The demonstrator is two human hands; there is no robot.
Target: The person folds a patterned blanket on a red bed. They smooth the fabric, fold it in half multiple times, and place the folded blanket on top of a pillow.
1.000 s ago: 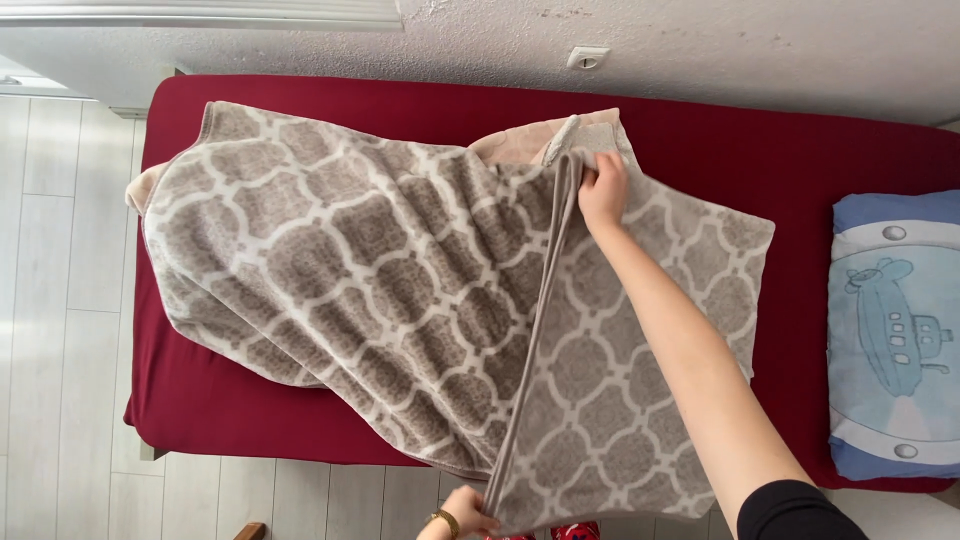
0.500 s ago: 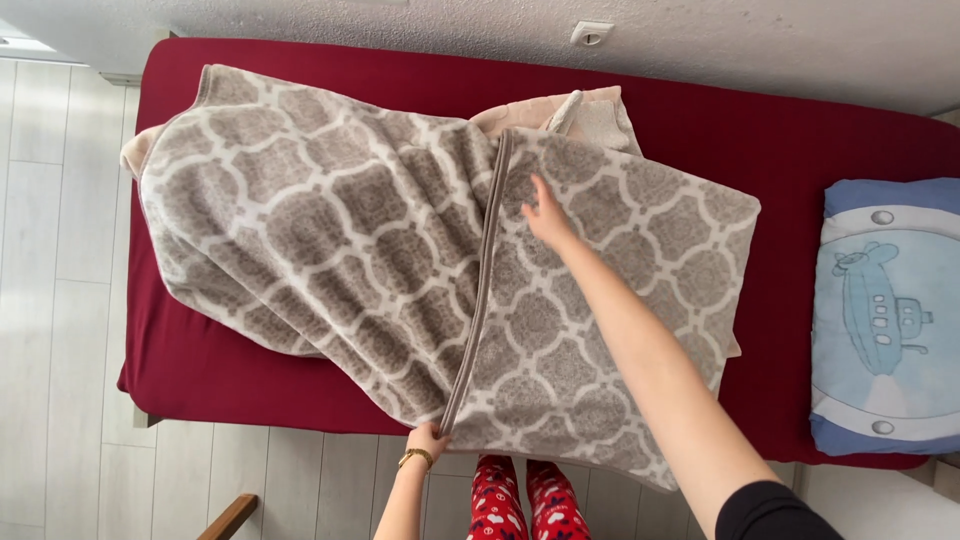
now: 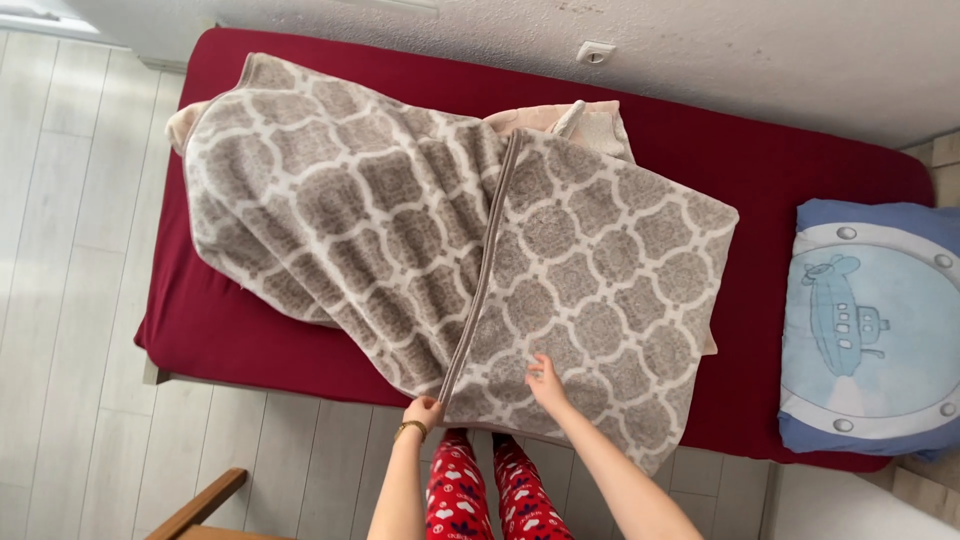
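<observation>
mid-fold of a grey-and-white patterned blanket (image 3: 400,230) spread on a red bed (image 3: 800,170); right half already doubled over, banded edge running down the middle; left hand (image 3: 424,412) pinching the near corner of that edge at the bed's front; right hand (image 3: 546,382) open and flat on the folded half just beside it; next, probably, smoothing and squaring the edges, needing an even pull with both hands; hidden: pink underside mostly covered, far corners bunched, blue pillow (image 3: 870,330) cut off at right, wooden chair (image 3: 205,505) barely showing
</observation>
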